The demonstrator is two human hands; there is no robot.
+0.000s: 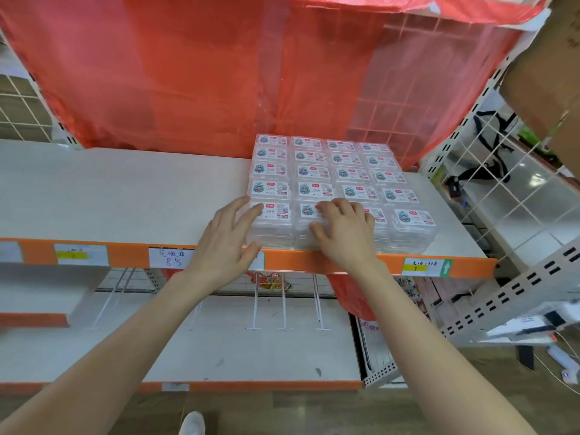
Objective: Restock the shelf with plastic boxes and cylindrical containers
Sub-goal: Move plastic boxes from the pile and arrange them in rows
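Several clear plastic boxes (342, 174) with white cartoon labels stand in tidy rows on the right half of the white shelf (125, 196), stacked in low piles. My left hand (227, 237) lies with spread fingers against the left side of the front-left box stack (273, 226). My right hand (340, 232) rests on top of the second and third front stacks, its fingers bent over the lids and its thumb at the front face. No cylindrical containers are in view.
Red plastic sheeting (219, 73) hangs behind the shelf. The orange shelf edge (314, 262) carries price tags. A lower white shelf (219, 350) with wire dividers sits below. A cardboard box (546, 64) is at the upper right, wire racking to the right.
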